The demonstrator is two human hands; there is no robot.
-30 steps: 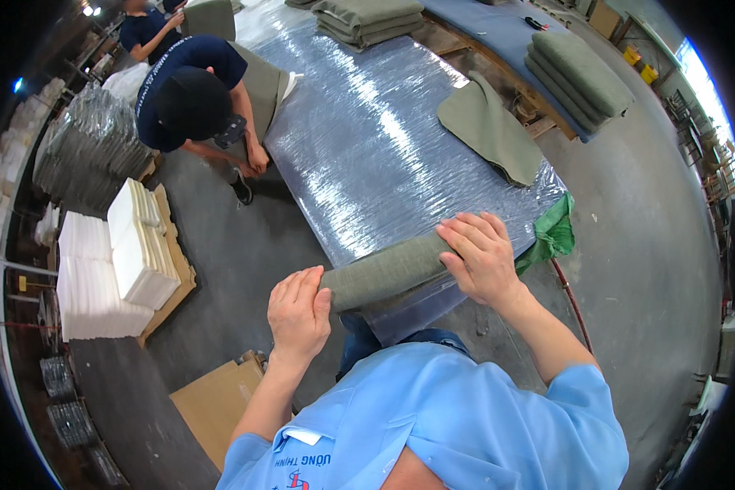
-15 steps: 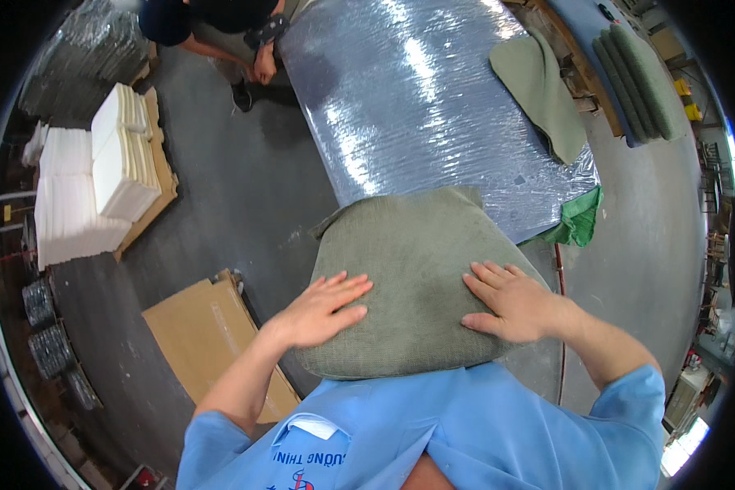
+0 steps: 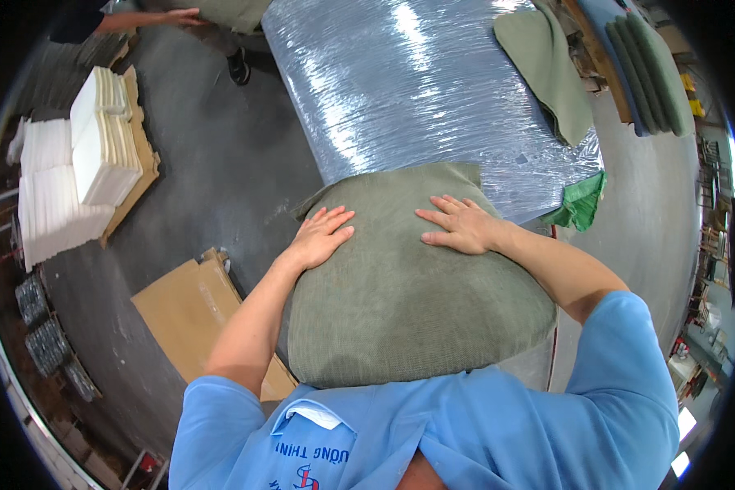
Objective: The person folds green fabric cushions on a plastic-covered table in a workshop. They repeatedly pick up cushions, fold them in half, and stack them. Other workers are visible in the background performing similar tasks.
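A grey-green fabric cushion [image 3: 416,310] lies in front of me, its near edge against my blue shirt and its far part over the near edge of a plastic-wrapped table [image 3: 384,98]. My left hand [image 3: 322,237] rests on the cushion's far left part, fingers stretched out. On the far right part lies my right hand [image 3: 463,225], palm down with its fingers spread. A loose flap of the cover shows along the cushion's far edge. Neither hand grips anything. The cushion's underside is hidden.
A folded green fabric piece [image 3: 543,69] lies on the table's right side. Several stacked cushions [image 3: 649,73] stand beyond. Left are white foam sheets [image 3: 106,143] on a pallet and flat cardboard [image 3: 192,306] on the floor. Another person's hand [image 3: 184,16] is near a green cushion [image 3: 233,10].
Both my hands have slid away from me across the cushion, toward its far edge. The other person has moved left, and a green cushion now shows beside that person.
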